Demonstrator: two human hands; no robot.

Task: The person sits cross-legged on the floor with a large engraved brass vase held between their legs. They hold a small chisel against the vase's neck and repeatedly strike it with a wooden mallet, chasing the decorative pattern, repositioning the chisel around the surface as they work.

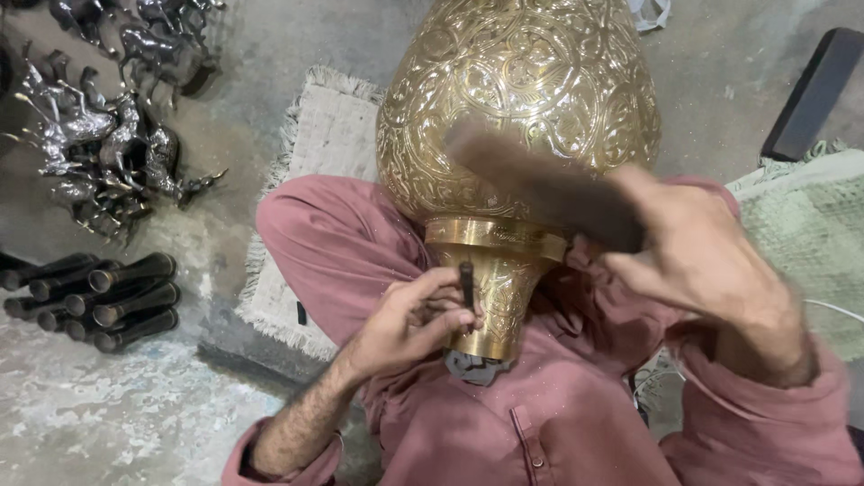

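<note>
A large engraved brass vase (pixel 522 99) lies across my lap, its narrow foot (pixel 493 288) pointing toward me. My left hand (pixel 409 319) pinches a small dark chisel (pixel 467 283) upright with its tip against the engraved foot. My right hand (pixel 702 261) grips a dark wooden mallet (pixel 540 184), blurred by motion and raised in front of the vase body above the chisel. My pink clothing (pixel 540 423) lies under the vase.
A heap of dark metal horse figurines (pixel 99 135) sits on the concrete floor at the left. Several dark metal tubes (pixel 99 301) lie below them. A fringed pale mat (pixel 328 135) is under my leg, a green cloth (pixel 810 234) at the right, a black block (pixel 814 90) beyond it.
</note>
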